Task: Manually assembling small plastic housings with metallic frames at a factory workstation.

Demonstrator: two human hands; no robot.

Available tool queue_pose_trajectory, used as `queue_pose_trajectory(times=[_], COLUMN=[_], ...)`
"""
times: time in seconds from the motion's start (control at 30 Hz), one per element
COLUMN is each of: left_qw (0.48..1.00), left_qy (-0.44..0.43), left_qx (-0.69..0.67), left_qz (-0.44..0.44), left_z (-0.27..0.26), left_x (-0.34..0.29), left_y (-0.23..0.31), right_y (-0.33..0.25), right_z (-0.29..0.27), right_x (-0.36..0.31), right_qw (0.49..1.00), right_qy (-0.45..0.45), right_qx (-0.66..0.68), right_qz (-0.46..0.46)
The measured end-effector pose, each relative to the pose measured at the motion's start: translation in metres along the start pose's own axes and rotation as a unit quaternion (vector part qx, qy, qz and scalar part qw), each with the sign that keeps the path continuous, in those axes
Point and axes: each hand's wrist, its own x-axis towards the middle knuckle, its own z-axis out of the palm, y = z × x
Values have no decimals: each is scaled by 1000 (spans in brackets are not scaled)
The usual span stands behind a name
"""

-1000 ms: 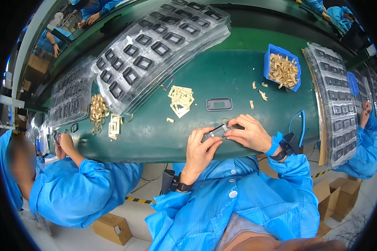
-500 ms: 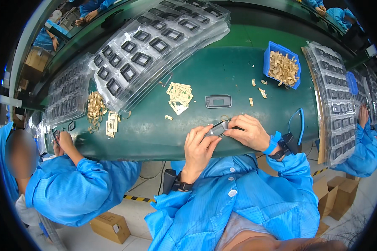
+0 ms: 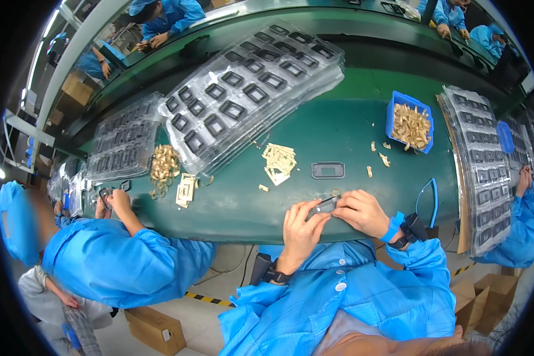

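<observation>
Near the table's front edge, both my hands hold a small dark rectangular frame (image 3: 323, 207) with a clear-looking middle. My left hand (image 3: 301, 232) is closed on its left end, thumb and fingers pinching it. The fingertips of my right hand (image 3: 363, 213) are closed together at its right end, covering that corner. Just beyond lies another dark rectangular frame (image 3: 328, 170), flat on the green table (image 3: 243, 210). To its left is a loose pile of cream backing pieces (image 3: 279, 161), with one small scrap (image 3: 263, 187) nearer me.
Stacked clear trays of black frames (image 3: 255, 92) cover the far left; more trays (image 3: 479, 172) stand right. A blue bin (image 3: 389, 121) holds tan curled strips (image 3: 412, 126). A blue cord (image 3: 435, 204) loops near my right wrist. A co-worker (image 3: 115, 258) sits at left beside strip piles (image 3: 164, 166).
The whole view has shifted, so the table contents sit lower and further right. Both hands still hold the frame, which now looks darker and turned slightly; my right fingers sit tighter against its end.
</observation>
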Motion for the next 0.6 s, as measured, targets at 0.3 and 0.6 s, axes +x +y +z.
queue_pose_trajectory(times=[0.3,0.6], left_qw=[999,999], left_qy=[41,17], left_qx=[-21,-23], left_qz=[19,14], left_z=[1,3], left_x=[-7,4], left_y=[-7,-10], right_y=[-2,3], right_z=[3,2], right_x=[-2,-9], right_qw=[996,995], right_qy=[57,40], right_qx=[-61,-71], right_qz=[-22,-50])
